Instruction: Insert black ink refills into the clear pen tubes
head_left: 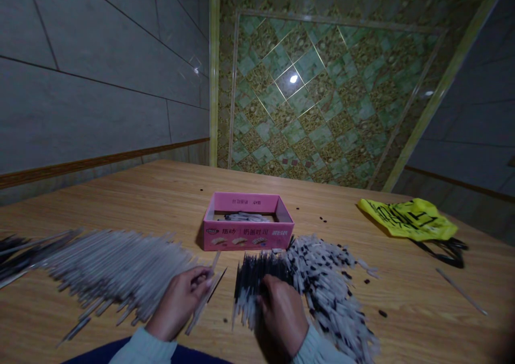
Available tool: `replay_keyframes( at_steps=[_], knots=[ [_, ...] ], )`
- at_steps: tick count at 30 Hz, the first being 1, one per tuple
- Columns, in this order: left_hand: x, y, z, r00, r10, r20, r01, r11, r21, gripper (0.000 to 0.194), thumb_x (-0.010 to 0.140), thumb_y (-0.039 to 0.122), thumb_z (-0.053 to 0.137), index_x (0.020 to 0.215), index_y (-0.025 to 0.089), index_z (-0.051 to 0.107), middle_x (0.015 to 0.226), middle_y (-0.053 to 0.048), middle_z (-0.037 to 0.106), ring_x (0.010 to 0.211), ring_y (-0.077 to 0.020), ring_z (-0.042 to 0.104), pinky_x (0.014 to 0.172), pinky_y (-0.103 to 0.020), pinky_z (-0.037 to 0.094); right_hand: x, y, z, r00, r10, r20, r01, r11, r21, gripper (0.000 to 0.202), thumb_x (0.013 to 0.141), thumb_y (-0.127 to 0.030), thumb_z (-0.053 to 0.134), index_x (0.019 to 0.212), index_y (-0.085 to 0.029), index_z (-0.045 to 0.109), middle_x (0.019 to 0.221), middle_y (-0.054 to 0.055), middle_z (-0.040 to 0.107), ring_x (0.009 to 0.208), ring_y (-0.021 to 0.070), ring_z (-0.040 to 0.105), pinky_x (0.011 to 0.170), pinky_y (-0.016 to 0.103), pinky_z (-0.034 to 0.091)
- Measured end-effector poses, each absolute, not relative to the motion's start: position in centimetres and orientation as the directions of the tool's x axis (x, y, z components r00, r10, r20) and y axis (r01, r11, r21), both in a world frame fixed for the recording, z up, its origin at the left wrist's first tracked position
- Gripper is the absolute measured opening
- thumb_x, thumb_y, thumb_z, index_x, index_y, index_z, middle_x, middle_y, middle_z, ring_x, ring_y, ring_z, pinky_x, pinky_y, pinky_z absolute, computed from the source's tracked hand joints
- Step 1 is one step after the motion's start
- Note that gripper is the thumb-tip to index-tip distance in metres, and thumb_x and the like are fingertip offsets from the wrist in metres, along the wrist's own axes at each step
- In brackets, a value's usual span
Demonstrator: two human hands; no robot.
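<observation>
A pale slender tube [215, 261] is being pinched in the grip of the left hand [177, 302], the thumb and bent fingers being pressed together around it. The tube's upper end is being pointed toward the pink box [247, 240]. A pale length is also being seen just below that hand; whether it is being formed by the same tube cannot be told. On the tabletop [153, 192], a thin dark stick [217, 285] is being seen between the two hands.

Black-and-pale sticks [250, 275], laid side by side just in front of the box, are being partly covered by the right hand [281, 310]. Its grip is being curled downward over them, with the fingertips being hidden, so whether anything is being grasped cannot be told.

Slender pieces [245, 217] are being contained in the box, whose front is being covered with printed characters and small pictures. The area left of the left hand is being filled by a broad pile of pale tubes [120, 270], with dark sticks [20, 256] being spread at its far end. A heap of small pale and black pieces [325, 283] is being seen beside the right hand. Farther right, a yellow bag [406, 219] and a lone tube [461, 291] are being supported by the tabletop.
</observation>
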State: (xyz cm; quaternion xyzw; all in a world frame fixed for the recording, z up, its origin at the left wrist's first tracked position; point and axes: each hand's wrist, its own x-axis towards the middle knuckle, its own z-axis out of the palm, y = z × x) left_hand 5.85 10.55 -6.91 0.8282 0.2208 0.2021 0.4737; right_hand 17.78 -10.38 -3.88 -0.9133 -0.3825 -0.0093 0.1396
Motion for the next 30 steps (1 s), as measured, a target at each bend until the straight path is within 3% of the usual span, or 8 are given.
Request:
replay_keyframes(
  at_steps=[2, 5, 9, 15, 19, 24, 27, 30],
  knots=[
    [6.2, 10.1, -6.9, 0.827, 0.559, 0.059, 0.107, -0.260, 0.960, 0.039, 0.075, 0.044, 0.057, 0.100, 0.015, 0.062, 0.080, -0.007, 0.071, 0.072, -0.0194, 0.067, 0.063, -0.028, 0.049, 18.4, -10.2, -3.6, 0.704, 0.697, 0.133, 0.706, -0.670, -0.230, 0.014, 0.078, -0.013, 0.051, 0.087, -0.020, 0.059, 0.087, 0.003, 0.067, 0.083, 0.0181, 0.065, 0.064, 0.023, 0.038],
    [6.6, 9.2, -6.6, 0.830, 0.555, -0.057, 0.104, -0.054, 0.993, 0.050, 0.071, 0.052, 0.059, 0.103, 0.013, 0.058, 0.066, -0.003, 0.067, 0.047, -0.0133, 0.058, 0.040, -0.023, 0.040, 18.9, -10.1, -3.0, 0.684, 0.713, 0.150, 0.727, -0.654, -0.209, 0.011, 0.077, -0.014, 0.053, 0.082, -0.020, 0.060, 0.089, 0.004, 0.067, 0.084, 0.0181, 0.065, 0.065, 0.023, 0.038],
    [6.7, 8.4, -6.1, 0.815, 0.578, -0.026, 0.033, 0.000, 0.999, 0.048, 0.071, 0.051, 0.061, 0.102, 0.013, 0.059, 0.071, -0.006, 0.069, 0.051, -0.0131, 0.059, 0.042, -0.023, 0.042, 18.6, -10.0, -2.9, 0.724, 0.679, 0.120, 0.689, -0.704, -0.172, 0.012, 0.078, -0.029, 0.060, 0.082, -0.019, 0.064, 0.085, 0.007, 0.070, 0.082, 0.0237, 0.066, 0.064, 0.026, 0.041],
    [6.8, 7.4, -6.0, 0.789, 0.580, 0.200, -0.039, -0.277, 0.960, 0.029, 0.076, 0.038, 0.060, 0.093, 0.016, 0.064, 0.094, -0.009, 0.071, 0.088, -0.0220, 0.066, 0.075, -0.031, 0.053, 17.8, -10.1, -4.1, 0.786, 0.613, 0.084, 0.618, -0.774, -0.134, 0.019, 0.077, -0.031, 0.060, 0.082, -0.015, 0.068, 0.085, 0.014, 0.071, 0.081, 0.0287, 0.068, 0.064, 0.031, 0.046],
    [6.5, 7.0, -6.2, 0.784, 0.481, 0.392, -0.046, -0.585, 0.810, 0.018, 0.082, 0.030, 0.054, 0.090, 0.020, 0.067, 0.093, -0.008, 0.070, 0.087, -0.0206, 0.064, 0.077, -0.030, 0.052, 17.9, -10.2, -4.2, 0.810, 0.583, 0.054, 0.585, -0.800, -0.136, 0.019, 0.079, -0.022, 0.052, 0.077, -0.015, 0.070, 0.082, 0.014, 0.072, 0.081, 0.0258, 0.068, 0.065, 0.028, 0.046],
    [6.3, 7.1, -6.0, 0.779, 0.299, 0.551, -0.112, -0.799, 0.591, 0.021, 0.085, 0.020, 0.049, 0.095, 0.023, 0.068, 0.092, -0.007, 0.069, 0.090, -0.0202, 0.061, 0.079, -0.032, 0.049, 18.3, -10.8, -4.0, 0.823, 0.566, 0.058, 0.567, -0.809, -0.157, 0.020, 0.076, -0.020, 0.049, 0.073, -0.015, 0.068, 0.079, 0.015, 0.071, 0.077, 0.0250, 0.068, 0.062, 0.027, 0.043],
    [6.3, 7.3, -6.0, 0.768, 0.242, 0.593, -0.112, -0.861, 0.496, 0.023, 0.085, 0.018, 0.049, 0.098, 0.024, 0.068, 0.091, -0.007, 0.069, 0.091, -0.0207, 0.060, 0.079, -0.033, 0.049, 18.9, -12.0, -3.1, 0.813, 0.574, 0.096, 0.579, -0.780, -0.238, 0.018, 0.075, -0.018, 0.048, 0.071, -0.015, 0.064, 0.074, 0.012, 0.070, 0.073, 0.0223, 0.066, 0.062, 0.025, 0.041],
    [6.2, 7.7, -5.9, 0.765, 0.228, 0.602, -0.078, -0.895, 0.438, 0.025, 0.085, 0.017, 0.049, 0.100, 0.024, 0.068, 0.092, -0.007, 0.068, 0.090, -0.0208, 0.059, 0.078, -0.033, 0.049, 19.3, -13.9, -1.2, 0.775, 0.620, 0.125, 0.609, -0.679, -0.410, 0.014, 0.074, -0.015, 0.046, 0.066, -0.016, 0.058, 0.064, 0.004, 0.063, 0.063, 0.0158, 0.060, 0.058, 0.022, 0.037]
  ],
)
